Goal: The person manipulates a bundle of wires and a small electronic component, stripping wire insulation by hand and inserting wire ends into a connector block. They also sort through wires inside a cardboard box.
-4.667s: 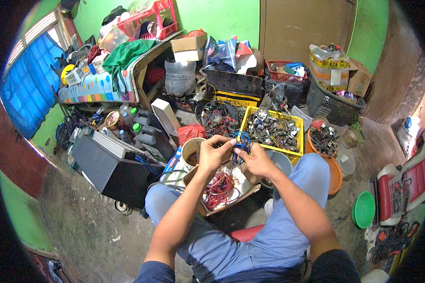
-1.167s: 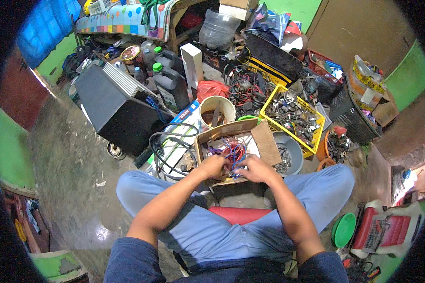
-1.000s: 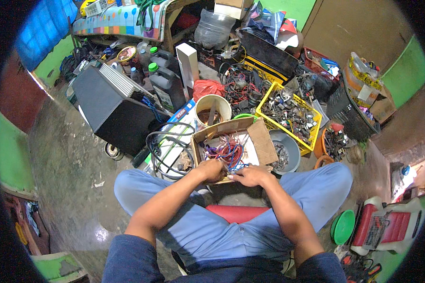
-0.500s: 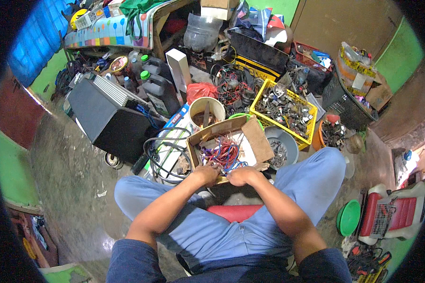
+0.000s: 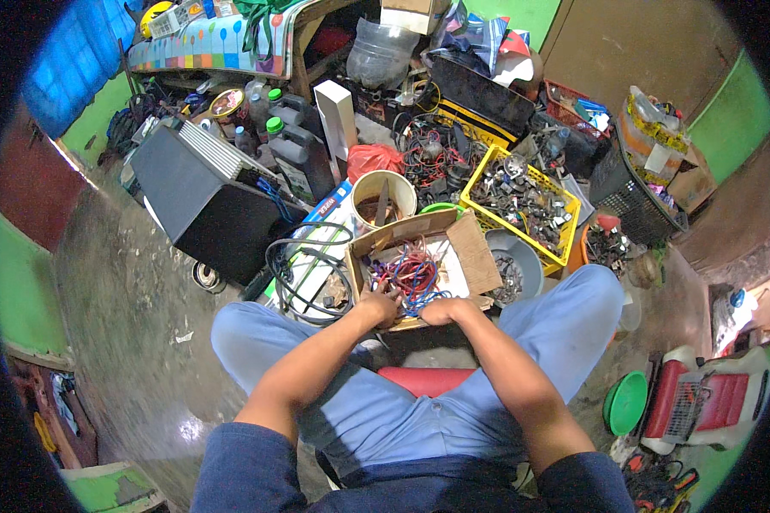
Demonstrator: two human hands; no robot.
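In the head view, the person's left hand (image 5: pixel 380 305) reaches over the near-left corner of an open brown cardboard box (image 5: pixel 476 255), its fingers extended and a little spread, with no wire plainly pinched between them. The right hand (image 5: pixel 443 311) is at the box's near edge, right of its middle, fingers curled under; whether they pinch anything cannot be told. A loose tangle of thin red plastic-coated wires (image 5: pixel 415 270) lies inside the box toward its left side, while thin blue plastic-coated wires (image 5: pixel 423 300) sit along the near edge, between the hands. Just beyond the far edge stands a round off-white plastic bucket (image 5: pixel 364 190); past the right edge are a round grey plastic basin (image 5: pixel 535 269) and, farther off, a rectangular yellow plastic crate (image 5: pixel 477 177) heaped with small dark parts. The step in hand seems to be handling the loose wires within the box. Going on with it would likely call for fingertips finding one strand and easing it free gently, since the overlapping coils could snag and drag their neighbours along.
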